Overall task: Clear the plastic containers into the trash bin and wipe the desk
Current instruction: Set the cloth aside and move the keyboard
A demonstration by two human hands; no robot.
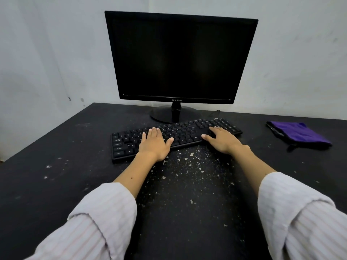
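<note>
A black desk (56, 184) fills the view, speckled with pale crumbs and flakes, thickest in front of the keyboard. A black keyboard (187, 133) lies slightly askew at the desk's middle. My left hand (155, 143) rests flat on its left half, fingers spread. My right hand (221, 138) lies on its right half, fingers apart, holding nothing. A folded purple cloth (300, 133) lies at the desk's right side, away from both hands. No plastic containers and no trash bin are in view.
A black monitor (178, 57) with a dark screen stands on its round base (163, 114) just behind the keyboard, against a white wall. A thin cable (214, 112) runs behind the keyboard. The desk's left edge slants from far centre to near left.
</note>
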